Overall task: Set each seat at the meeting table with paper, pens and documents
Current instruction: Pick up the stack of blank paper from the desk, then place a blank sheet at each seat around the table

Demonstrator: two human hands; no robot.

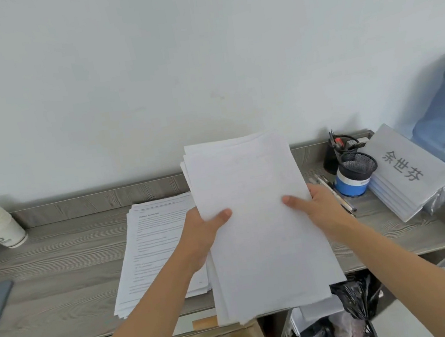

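The left grip (202,234) and right grip (318,209) pinch the messy paper stack (262,234) by its sides, so loose sheets could slide out.

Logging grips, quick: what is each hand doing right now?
Left hand: holding the blank paper stack by its left edge.
Right hand: holding the stack's right edge.

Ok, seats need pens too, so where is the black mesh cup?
Head view: the black mesh cup stands at the right end of the desk, beyond the right hand gripping the blank paper stack, beside the grey name plates.
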